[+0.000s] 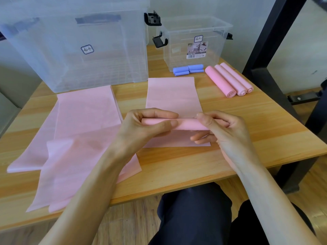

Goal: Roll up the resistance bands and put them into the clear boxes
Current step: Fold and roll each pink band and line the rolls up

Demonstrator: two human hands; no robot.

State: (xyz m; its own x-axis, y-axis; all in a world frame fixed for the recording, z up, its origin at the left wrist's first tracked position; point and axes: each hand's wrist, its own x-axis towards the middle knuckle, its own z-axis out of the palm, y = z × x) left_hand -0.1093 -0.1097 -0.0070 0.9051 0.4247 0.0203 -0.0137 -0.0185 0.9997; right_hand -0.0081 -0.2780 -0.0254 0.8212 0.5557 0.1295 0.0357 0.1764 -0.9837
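1. Dark trousers (pixel 194 218) sit at the bottom of the shot, with both bare forearms reaching up over the near edge of the wooden table (pixel 247 121).
2. Lots of stuff around: loose pink bands (pixel 79 121) sprawl flat over the left half of the table, overlapping each other, one end drooping past the near edge.
3. Back left there's a big clear box (pixel 79 41) with its lid on, and back right a smaller clear box (pixel 196 39) with black latches, open on top.
4. Just in front of the small box lie blue rolled bands (pixel 188 69), and beside those three pink rolls (pixel 230 80) line up side by side, touching.
5. Black metal frame (pixel 265 50) stands at the right, off the table.
6. Now the fingers: left hand (pixel 146 128) curls around the left end of the half-rolled pink band (pixel 185 124), thumb on the near side.
7. Right hand (pixel 223 129) pinches the right end, fingers wrapped over it; lower fingers touch the flat part.
8. Its unrolled stretch lies flat mid-table, running toward the boxes.
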